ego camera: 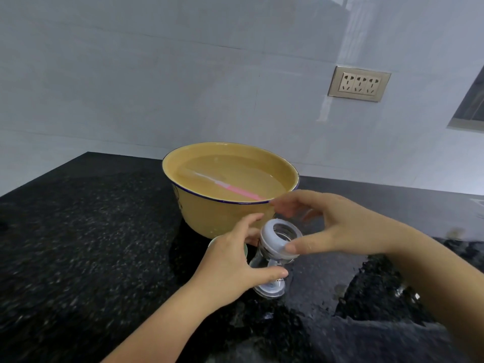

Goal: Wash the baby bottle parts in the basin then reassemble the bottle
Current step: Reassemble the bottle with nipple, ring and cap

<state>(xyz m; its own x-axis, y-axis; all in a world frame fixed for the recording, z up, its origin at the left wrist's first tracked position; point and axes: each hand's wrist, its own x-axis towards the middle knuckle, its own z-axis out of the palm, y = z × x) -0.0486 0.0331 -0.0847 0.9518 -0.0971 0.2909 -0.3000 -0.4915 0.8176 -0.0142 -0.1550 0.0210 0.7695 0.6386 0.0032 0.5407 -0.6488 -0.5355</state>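
Yellow enamel basin with a thin blue rim stands on a black speckled counter, near the grey wall. It holds water, and a brush with a pink handle lies in it, the handle end leaning on the near rim.

Just in front of the basin, both hands hold the clear bottle. The bottle is tilted, with its mouth up and toward the basin and its base low over the counter; whether the base touches the counter I cannot tell. The left hand grips the lower body, the thumb across the front and the fingers curled round the back. The right hand grips the white ring sitting on the bottle neck: the thumb presses its near side and the bent fingers arch over its far side.

Behind the left hand, a pale green round thing shows only at its edge. The counter to the right is wet and shining. A triple socket sits on the wall at the right.
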